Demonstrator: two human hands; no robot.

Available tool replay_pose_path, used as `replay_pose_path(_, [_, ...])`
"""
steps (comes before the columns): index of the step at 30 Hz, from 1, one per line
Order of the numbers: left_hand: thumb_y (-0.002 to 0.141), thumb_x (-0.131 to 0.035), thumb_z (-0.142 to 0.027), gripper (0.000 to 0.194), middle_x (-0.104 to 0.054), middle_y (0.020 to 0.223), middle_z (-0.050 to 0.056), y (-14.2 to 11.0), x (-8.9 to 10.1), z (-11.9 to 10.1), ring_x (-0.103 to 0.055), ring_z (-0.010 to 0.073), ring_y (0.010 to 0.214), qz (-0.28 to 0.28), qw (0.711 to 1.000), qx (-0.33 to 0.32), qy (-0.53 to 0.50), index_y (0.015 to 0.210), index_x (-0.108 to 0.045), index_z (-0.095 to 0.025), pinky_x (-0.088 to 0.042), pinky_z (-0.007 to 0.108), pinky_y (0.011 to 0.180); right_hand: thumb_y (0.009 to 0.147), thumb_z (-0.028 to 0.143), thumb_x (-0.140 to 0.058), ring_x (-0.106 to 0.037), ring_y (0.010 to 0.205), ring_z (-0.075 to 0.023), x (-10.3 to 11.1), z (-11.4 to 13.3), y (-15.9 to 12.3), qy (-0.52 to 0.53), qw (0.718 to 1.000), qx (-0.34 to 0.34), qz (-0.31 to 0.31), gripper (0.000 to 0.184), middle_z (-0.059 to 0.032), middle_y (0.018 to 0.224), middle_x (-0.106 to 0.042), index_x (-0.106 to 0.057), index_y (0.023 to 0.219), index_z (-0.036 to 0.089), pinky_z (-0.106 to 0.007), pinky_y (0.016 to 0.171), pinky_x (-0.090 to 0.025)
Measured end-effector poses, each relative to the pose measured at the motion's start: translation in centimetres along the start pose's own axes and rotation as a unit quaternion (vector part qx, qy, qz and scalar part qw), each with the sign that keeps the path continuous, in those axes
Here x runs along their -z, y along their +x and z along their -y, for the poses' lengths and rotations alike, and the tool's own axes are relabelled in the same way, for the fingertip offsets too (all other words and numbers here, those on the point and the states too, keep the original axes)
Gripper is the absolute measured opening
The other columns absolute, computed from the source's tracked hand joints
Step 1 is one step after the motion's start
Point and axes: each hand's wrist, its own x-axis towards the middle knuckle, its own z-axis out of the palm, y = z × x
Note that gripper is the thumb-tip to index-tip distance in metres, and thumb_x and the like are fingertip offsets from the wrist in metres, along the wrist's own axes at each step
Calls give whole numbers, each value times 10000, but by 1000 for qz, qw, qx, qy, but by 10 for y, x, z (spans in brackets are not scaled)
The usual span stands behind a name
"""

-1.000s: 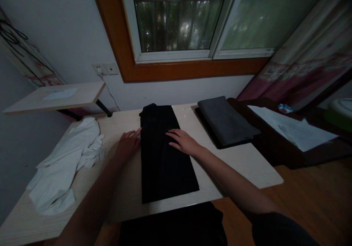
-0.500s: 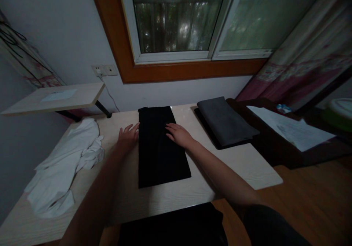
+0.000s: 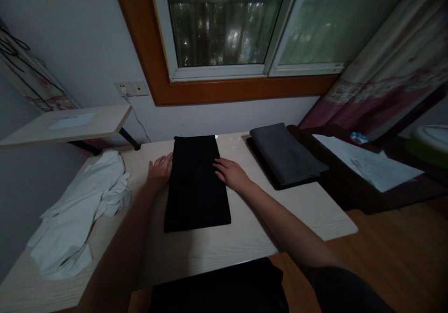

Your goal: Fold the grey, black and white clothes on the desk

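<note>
Black, flat rectangular piece of folded fabric (image 3: 198, 189) lies on the pale wood-grain counter (image 3: 304, 205), in the middle of the view, with its long sides running away from the person and its near end well inside the front edge. Its layers look closed up and fairly even, apart from a small uneven bit at the far left corner; how many layers there are cannot be told in this dim light. The bare left hand (image 3: 159, 170) is at the left long edge, fingers spread and fingertips at the fabric's side, though whether they press or only brush it is unclear. The bare right hand (image 3: 232, 173) reaches over the right long edge, fingertips resting on the top face. Neither grip is closed: both are loose and flattened, with nothing pinched or lifted. The step in hand seems to be squaring and smoothing the folded piece, one hand to each side. From this pose, I judge that any next move calls for light, even pressure from both sides, keeping the layers aligned so that the top one does not slide. To the right lies a dark gray folded cloth (image 3: 287, 156) over a black layer (image 3: 265, 163); to the left, a crumpled white cloth (image 3: 79, 215) lies well apart.
</note>
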Motion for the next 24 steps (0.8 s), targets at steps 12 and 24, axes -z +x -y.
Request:
replay_pose_path(12, [981,-512,-444,561,-691,1128,90,-24,5,2,-581,263,1192,-19,981,-4,-194,1495,-503,-220,-447,471,1091,1018,240,-541,-519,1401,-264,-6,-12,8,16,1000,0,1,380,-87,1502,-576,-637,1386,236,-483,1164,-429])
replay_pose_path(24, [908,-630,-396,627,-627,776,-33,-82,33,-23,-621,176,720,107,954,33,-279,1503,-464,-283,-501,324,707,992,284,-585,-633,1040,-235,23,34,-43,148,975,163,31,181,-79,1047,-715,-747,1060,240,-412,932,-531])
